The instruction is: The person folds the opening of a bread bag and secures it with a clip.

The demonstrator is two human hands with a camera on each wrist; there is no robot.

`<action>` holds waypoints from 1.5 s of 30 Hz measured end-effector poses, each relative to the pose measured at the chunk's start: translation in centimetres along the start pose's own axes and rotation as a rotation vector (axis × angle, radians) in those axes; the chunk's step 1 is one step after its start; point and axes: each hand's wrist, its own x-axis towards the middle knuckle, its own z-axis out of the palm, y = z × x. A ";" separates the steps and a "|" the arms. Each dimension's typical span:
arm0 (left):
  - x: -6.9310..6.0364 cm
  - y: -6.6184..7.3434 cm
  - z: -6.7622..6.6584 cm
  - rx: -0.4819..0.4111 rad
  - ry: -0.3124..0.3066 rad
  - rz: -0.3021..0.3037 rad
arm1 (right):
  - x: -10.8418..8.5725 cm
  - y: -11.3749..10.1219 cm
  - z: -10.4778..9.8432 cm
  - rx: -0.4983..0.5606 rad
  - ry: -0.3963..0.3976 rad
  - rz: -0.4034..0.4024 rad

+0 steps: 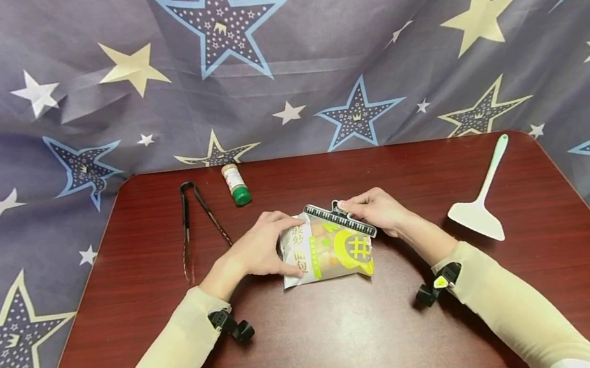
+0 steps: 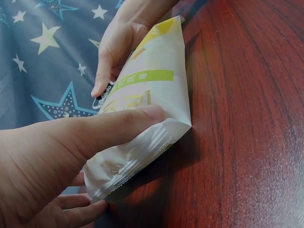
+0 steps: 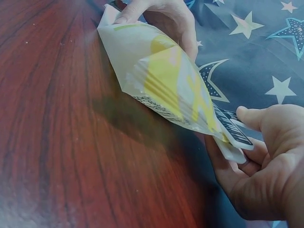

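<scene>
A white and yellow-green plastic food bag point(image 1: 325, 256) lies on its side at the middle of the table, with printed characters on its front. At its left end my left hand point(image 1: 259, 247) grips it, thumb on the printed face and fingers round the far side. A black-and-white bag clip point(image 1: 340, 220) with a piano-key pattern slants across the bag's upper right edge. My right hand point(image 1: 377, 211) pinches the clip's handle. In the right wrist view the clip point(image 3: 232, 127) has its two bars along the bag's edge; how firmly they close on it cannot be told.
Black-handled tongs point(image 1: 189, 191) lie at the left of the dark red table point(image 1: 332, 345). A small bottle with a green cap point(image 1: 240, 194) lies behind the bag. To the right is a white spatula point(image 1: 477, 218) with a pale green handle. A starry cloth point(image 1: 279, 83) hangs behind the table.
</scene>
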 end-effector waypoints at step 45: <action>0.0 0.1 0.0 -0.012 -0.010 -0.024 | 0.4 -0.3 0.0 -0.029 -0.015 -0.022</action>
